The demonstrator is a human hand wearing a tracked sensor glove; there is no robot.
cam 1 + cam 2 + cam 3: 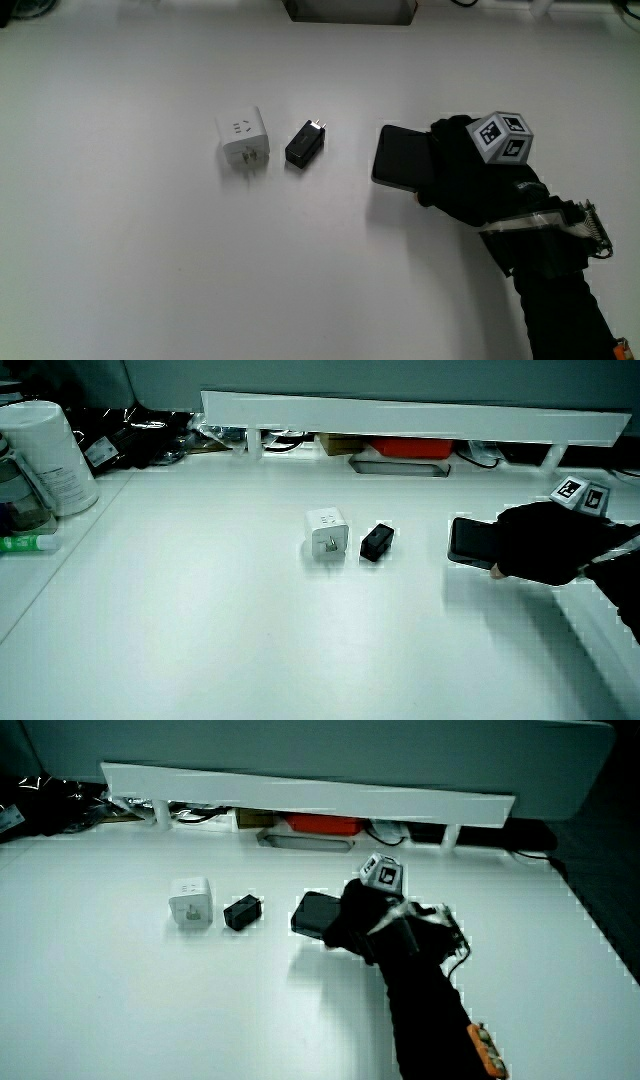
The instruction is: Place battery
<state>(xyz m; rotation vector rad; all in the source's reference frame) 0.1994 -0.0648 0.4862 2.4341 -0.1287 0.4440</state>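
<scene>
The battery (pixel 398 155), a flat black slab, lies beside a small black charger (pixel 305 143), with the hand (pixel 470 180) closed over the end nearest the forearm. In both side views the battery (pixel 468 540) (pixel 315 913) casts a shadow on the white table just under it, so it seems held slightly above the surface. The patterned cube (pixel 502 137) sits on the back of the hand (pixel 545 540) (pixel 365 920). The fingers curl around the slab's edges and hide part of it.
A white plug adapter (pixel 243 140) stands next to the black charger (pixel 376 541), farther from the hand. A low white partition (pixel 400 415) with a red item (pixel 322 824) under it closes the table. A white canister (pixel 50 455) stands at the table's edge.
</scene>
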